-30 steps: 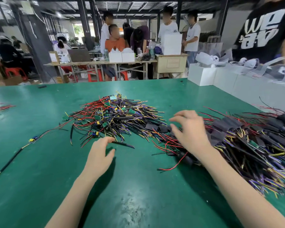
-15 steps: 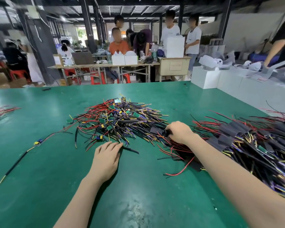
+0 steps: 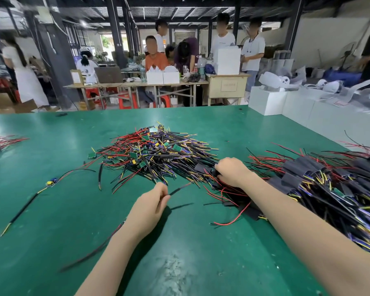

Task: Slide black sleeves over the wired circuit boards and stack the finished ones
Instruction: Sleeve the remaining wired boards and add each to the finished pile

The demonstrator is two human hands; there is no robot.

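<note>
Black sleeves (image 3: 203,168), flattened and loose, lie at the near edge of the wire tangle, and the right hand (image 3: 231,172) curls its fingers down onto them, apparently gripping one; exactly which piece it holds is hidden under the knuckles. The left hand (image 3: 151,202) pinches a thin black wire (image 3: 177,190) between thumb and fingertips, lifting it just off the green table (image 3: 51,210), with a blurred length of wire trailing back beneath the forearm, likely to bring a board within reach of the sleeve. Beyond the fingers, the unsleeved pile (image 3: 156,152) of small green circuit boards with red, black, yellow and purple leads sits mid-table, close enough for either hand. To the right, the finished stack (image 3: 320,180) of sleeved boards spreads beside the right forearm, a short carry from the working spot. One stray wired board (image 3: 51,182) lies well apart on the left. Judging by the two heaps, much sleeving remains. Behind, several people (image 3: 222,43) stand or sit round trestle tables, and white boxes (image 3: 267,102) line the table's far right edge.
</note>
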